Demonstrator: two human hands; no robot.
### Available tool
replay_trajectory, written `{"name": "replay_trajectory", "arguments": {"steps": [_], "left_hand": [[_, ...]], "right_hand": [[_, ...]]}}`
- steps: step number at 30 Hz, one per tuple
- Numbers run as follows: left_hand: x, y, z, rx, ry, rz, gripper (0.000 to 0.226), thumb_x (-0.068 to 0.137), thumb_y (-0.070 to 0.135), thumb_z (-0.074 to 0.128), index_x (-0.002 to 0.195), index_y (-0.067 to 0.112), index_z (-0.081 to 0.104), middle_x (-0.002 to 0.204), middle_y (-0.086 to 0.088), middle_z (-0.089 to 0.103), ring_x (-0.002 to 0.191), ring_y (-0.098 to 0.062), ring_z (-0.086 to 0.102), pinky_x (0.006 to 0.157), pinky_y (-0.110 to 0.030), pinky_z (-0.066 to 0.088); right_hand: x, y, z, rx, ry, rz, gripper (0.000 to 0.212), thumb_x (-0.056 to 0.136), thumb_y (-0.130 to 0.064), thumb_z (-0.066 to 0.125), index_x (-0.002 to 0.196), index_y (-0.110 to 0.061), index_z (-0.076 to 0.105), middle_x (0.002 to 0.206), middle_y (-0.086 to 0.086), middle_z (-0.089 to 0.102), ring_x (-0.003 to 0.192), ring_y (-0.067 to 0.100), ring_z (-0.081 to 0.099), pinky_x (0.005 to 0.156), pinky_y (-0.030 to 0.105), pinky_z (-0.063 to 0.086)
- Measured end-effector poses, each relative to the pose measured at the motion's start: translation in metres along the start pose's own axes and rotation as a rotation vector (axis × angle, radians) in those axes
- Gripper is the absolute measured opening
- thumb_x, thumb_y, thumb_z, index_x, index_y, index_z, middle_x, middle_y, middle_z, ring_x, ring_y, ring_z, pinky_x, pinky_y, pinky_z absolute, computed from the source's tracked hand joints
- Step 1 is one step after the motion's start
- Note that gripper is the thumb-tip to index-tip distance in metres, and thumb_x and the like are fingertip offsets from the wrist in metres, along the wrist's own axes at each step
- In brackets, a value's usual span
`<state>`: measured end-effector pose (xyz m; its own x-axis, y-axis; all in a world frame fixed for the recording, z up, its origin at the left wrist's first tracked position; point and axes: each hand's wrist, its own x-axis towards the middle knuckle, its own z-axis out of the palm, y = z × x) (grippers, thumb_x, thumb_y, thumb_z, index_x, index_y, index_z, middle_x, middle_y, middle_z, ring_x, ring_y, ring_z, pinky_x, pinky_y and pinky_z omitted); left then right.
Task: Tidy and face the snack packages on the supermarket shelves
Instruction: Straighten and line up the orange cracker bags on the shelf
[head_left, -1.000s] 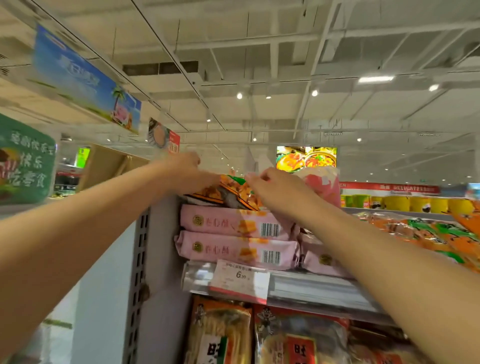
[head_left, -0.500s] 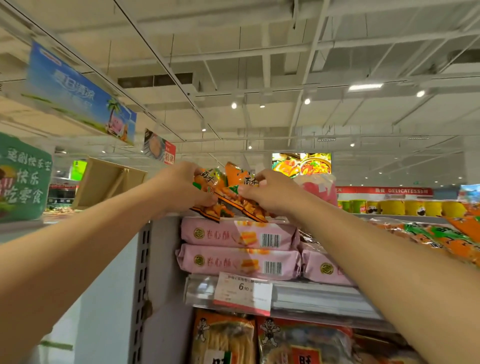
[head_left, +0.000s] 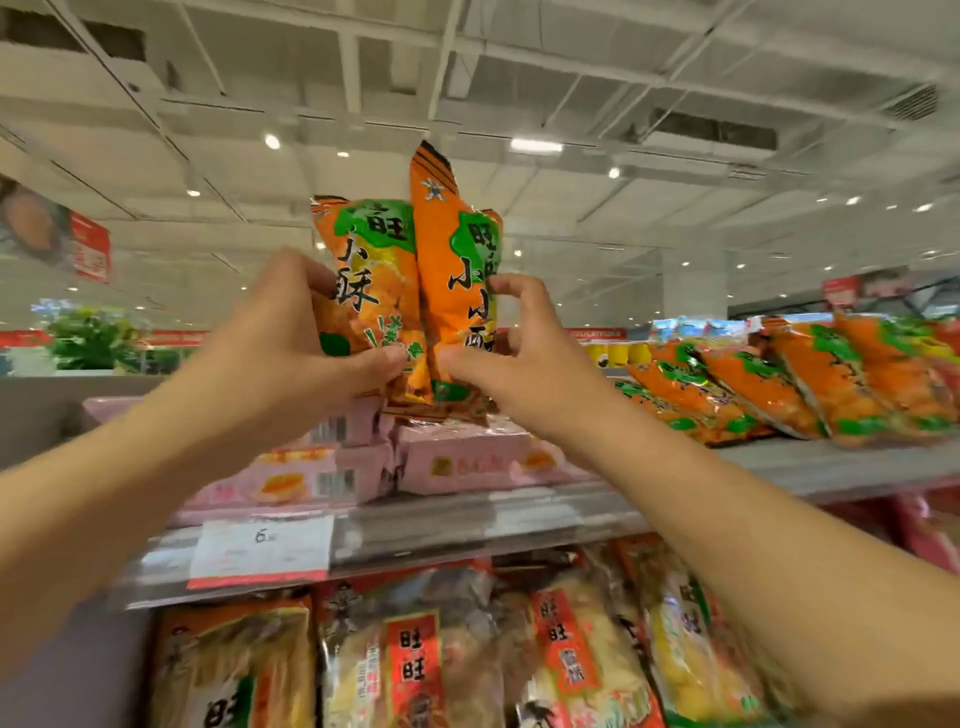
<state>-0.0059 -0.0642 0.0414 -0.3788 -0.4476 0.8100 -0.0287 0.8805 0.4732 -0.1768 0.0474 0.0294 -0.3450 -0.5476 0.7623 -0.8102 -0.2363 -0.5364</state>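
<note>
Holding 2 orange snack bags upright above the pink stack

Reaching up from below, both bare forearms frame the shelf edge (head_left: 467, 525), where a white price tag (head_left: 262, 551) marked 6 sits under the left wrist. Beneath both arms, the lower shelf is packed with clear-windowed rice cracker bags (head_left: 415, 670) bearing red labels.

Further up, the left hand (head_left: 280, 353) pinches the left orange bag (head_left: 371, 280), thumb across its lower front and fingers curled behind its left edge. Just beside it, the right hand (head_left: 511, 358) pinches the right orange bag (head_left: 457, 280), thumb pressed near the bottom corner and fingers hooked round the right edge. The 2 bags stand upright, faces toward the viewer, touching each other along their inner edges; the right one rises taller.

Directly under the hands, the bags' bottom seams meet the top of a stack of pink packages (head_left: 457, 462) lying flat on the top shelf. Off beyond the right hand, a row of matching orange bags (head_left: 789, 384) lies tilted and overlapping along the same shelf.
</note>
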Motion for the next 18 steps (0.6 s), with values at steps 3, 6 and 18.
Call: {"name": "replay_trajectory", "arguments": {"steps": [3, 6, 18], "left_hand": [[-0.007, 0.018, 0.033, -0.132, -0.117, 0.048, 0.094, 0.048, 0.050, 0.080, 0.131, 0.034, 0.039, 0.080, 0.025, 0.063, 0.069, 0.007, 0.064, 0.056, -0.019, 0.042], [-0.011, 0.036, 0.076, -0.148, -0.227, 0.116, 0.068, 0.063, 0.028, 0.085, 0.118, 0.041, 0.047, 0.065, 0.050, 0.053, 0.060, 0.025, 0.054, 0.049, -0.005, 0.040], [-0.009, 0.124, 0.256, -0.159, -0.333, 0.182, 0.075, 0.064, 0.050, 0.076, 0.128, 0.035, 0.039, 0.086, 0.022, 0.068, 0.075, 0.000, 0.067, 0.070, -0.038, 0.056]], "right_hand": [[-0.028, 0.021, -0.031, -0.044, 0.090, 0.037, 0.071, 0.067, -0.054, 0.070, 0.127, -0.048, 0.031, 0.112, -0.005, 0.067, 0.098, 0.021, 0.066, 0.090, 0.047, 0.052], [-0.055, 0.041, -0.068, -0.099, 0.125, 0.051, 0.073, 0.062, -0.062, 0.070, 0.125, -0.050, 0.035, 0.111, -0.004, 0.068, 0.092, 0.018, 0.067, 0.082, 0.044, 0.054], [-0.095, 0.136, -0.242, -0.439, 0.179, -0.010, 0.067, 0.071, -0.067, 0.067, 0.126, -0.053, 0.032, 0.088, -0.010, 0.064, 0.068, 0.005, 0.058, 0.059, 0.028, 0.044]]}}
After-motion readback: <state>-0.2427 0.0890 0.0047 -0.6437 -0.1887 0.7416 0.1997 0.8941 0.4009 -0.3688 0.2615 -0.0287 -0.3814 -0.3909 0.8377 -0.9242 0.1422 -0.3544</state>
